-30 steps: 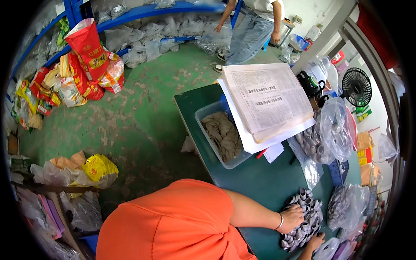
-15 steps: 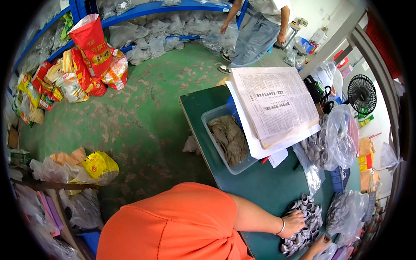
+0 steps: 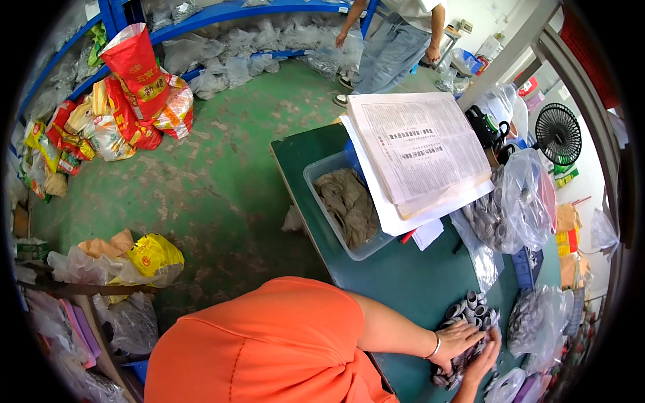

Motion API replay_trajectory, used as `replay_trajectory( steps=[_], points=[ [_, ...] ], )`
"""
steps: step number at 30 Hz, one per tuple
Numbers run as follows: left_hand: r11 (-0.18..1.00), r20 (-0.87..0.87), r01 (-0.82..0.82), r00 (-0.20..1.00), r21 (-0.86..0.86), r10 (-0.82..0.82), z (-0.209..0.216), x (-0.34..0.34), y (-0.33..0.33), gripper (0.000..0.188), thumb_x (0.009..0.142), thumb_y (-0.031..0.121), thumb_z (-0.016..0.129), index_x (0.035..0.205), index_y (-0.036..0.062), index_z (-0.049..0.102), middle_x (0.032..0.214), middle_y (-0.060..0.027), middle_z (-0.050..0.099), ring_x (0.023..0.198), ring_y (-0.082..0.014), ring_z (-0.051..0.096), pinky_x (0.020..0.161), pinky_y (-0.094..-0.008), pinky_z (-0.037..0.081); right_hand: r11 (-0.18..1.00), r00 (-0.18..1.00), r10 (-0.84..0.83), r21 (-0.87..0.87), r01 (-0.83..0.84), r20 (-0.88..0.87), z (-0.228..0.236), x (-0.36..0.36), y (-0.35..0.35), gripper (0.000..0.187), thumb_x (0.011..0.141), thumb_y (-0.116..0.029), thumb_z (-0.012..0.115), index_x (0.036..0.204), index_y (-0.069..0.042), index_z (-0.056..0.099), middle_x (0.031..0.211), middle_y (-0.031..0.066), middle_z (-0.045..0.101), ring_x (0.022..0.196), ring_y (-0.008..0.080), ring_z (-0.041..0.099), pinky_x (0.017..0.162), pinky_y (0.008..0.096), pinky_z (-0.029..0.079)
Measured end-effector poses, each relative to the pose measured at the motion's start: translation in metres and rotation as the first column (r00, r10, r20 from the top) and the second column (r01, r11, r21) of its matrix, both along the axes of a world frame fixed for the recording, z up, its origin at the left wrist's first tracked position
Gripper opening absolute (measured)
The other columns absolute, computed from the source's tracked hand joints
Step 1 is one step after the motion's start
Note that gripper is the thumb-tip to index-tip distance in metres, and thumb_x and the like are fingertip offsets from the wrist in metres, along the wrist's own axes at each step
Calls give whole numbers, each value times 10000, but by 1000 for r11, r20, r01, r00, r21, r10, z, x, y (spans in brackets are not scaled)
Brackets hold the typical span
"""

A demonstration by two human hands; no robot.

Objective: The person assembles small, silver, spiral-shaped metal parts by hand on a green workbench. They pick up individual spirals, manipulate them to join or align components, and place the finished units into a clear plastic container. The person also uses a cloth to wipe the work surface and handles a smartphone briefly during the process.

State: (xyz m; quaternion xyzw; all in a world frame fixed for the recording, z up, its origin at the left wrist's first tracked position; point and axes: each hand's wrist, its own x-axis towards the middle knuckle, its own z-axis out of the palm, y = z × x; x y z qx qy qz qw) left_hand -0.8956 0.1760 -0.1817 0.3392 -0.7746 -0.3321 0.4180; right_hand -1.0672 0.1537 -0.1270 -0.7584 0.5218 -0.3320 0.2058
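Note:
A pile of small grey ribbed, tube-like pieces [image 3: 465, 310] lies on the green tabletop, at the lower right. My left hand [image 3: 457, 342], with a bangle at the wrist, lies over the pile with its fingers stretched out. Against the pile's right side is my right hand [image 3: 482, 363], fingers extended upward and slightly smeared by motion. Both hands touch the pieces and close in on them from two sides; neither grips one that I can see. Part of the heap is covered by the hands.
Beyond the pile on the green table [image 3: 295, 151] are a plastic tub [image 3: 316, 201] with cloth, a stack of papers [image 3: 423, 151], a black fan [image 3: 557, 134] and clear bags of grey parts [image 3: 494, 215]. Another bag [image 3: 537, 322] sits right of the pile. A person [image 3: 396, 47] stands behind.
My right hand has moved up and left to the pile, its fingers now straightened. The left hand has flattened over the pieces, and the heap looks more gathered. The view has shifted slightly.

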Motion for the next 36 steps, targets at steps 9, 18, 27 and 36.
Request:
replay_trajectory(
  steps=[9, 18, 27, 36],
  points=[
    [995, 112, 6, 994, -102, 5, -3, -2, 0, 993, 593, 339, 835, 1383, 10, 332, 1437, -259, 265, 1361, -392, 233, 1126, -480, 155, 837, 698, -376, 99, 538, -609, -50, -172, -81, 497, 974, -367, 432, 1272, 24, 507, 1298, 245, 496, 1190, 395, 456, 1041, 416, 318],
    [994, 116, -20, 993, -109, 33, -4, 2, 2, 976, 590, 346, 832, 1368, 6, 352, 1433, -267, 267, 1356, -388, 242, 1123, -475, 151, 879, 800, -449, -37, 475, -397, -53, -133, -80, 407, 869, -327, 645, 853, 71, 562, 920, 154, 586, 787, 242, 540, 754, 353, 450],
    [992, 133, -25, 990, -124, 42, -2, -1, 3, 968, 594, 355, 821, 1368, 9, 355, 1434, -263, 270, 1352, -384, 249, 1120, -475, 153, 939, 937, -313, 97, 329, -153, -48, -137, -66, 270, 869, -224, 662, 798, 5, 538, 743, 16, 507, 688, 121, 442, 625, 271, 399],
    [986, 137, -54, 988, -159, 76, -5, -2, 3, 972, 591, 363, 821, 1363, -2, 357, 1425, -266, 285, 1344, -388, 262, 1112, -487, 163, 923, 821, -358, -303, 238, -445, -38, -91, -49, 246, 853, -37, 602, 1073, 48, 532, 985, 93, 545, 866, 168, 544, 787, 310, 448]
  ],
)
